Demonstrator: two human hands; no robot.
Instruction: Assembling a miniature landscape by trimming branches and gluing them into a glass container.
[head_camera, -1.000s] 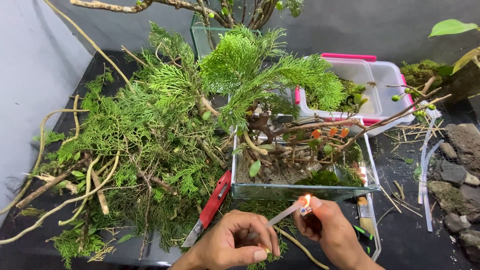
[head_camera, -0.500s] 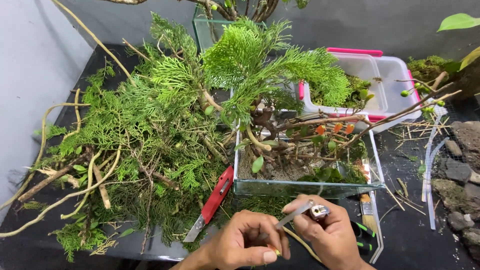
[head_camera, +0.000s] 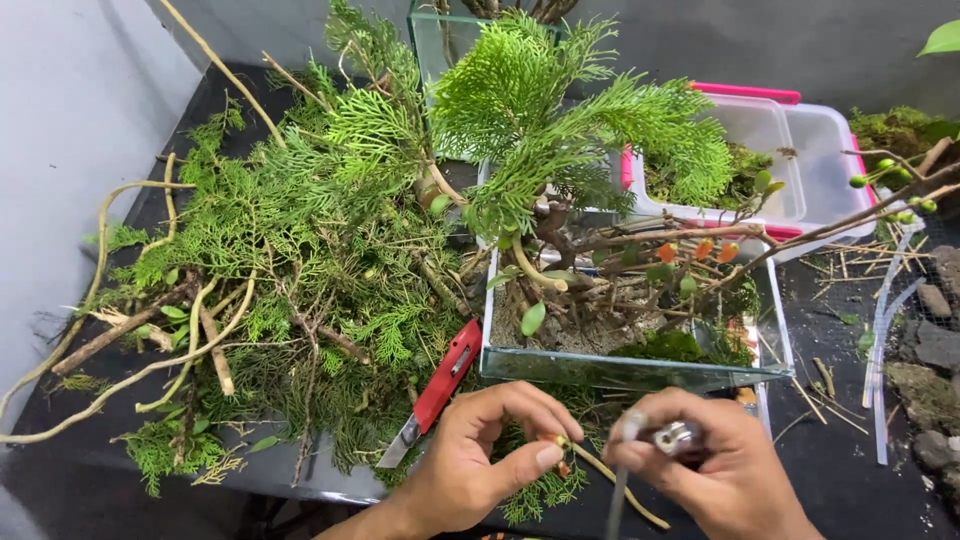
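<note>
My left hand (head_camera: 480, 465) pinches the end of a thin pale twig (head_camera: 610, 480) between thumb and fingertips, just in front of a glass tank (head_camera: 640, 372). My right hand (head_camera: 715, 465) is closed around a small lighter (head_camera: 676, 437) with a metal top, and a blurred grey stick (head_camera: 622, 455) hangs down from its fingers. No flame shows. The tank holds sand, twisted branches, moss and a green conifer sprig (head_camera: 560, 130). Both hands are close together at the tank's front edge.
A red-handled utility knife (head_camera: 440, 390) lies left of the tank, against a big pile of cut conifer branches (head_camera: 290, 270). Behind stands a clear tub with a pink rim (head_camera: 800, 150). Rocks (head_camera: 930, 350) and pale strips (head_camera: 885, 320) lie right.
A small flame burned at the stick's tip one second ago and is now out. My right hand has dropped lower and turned, and the hands have drawn closer together.
</note>
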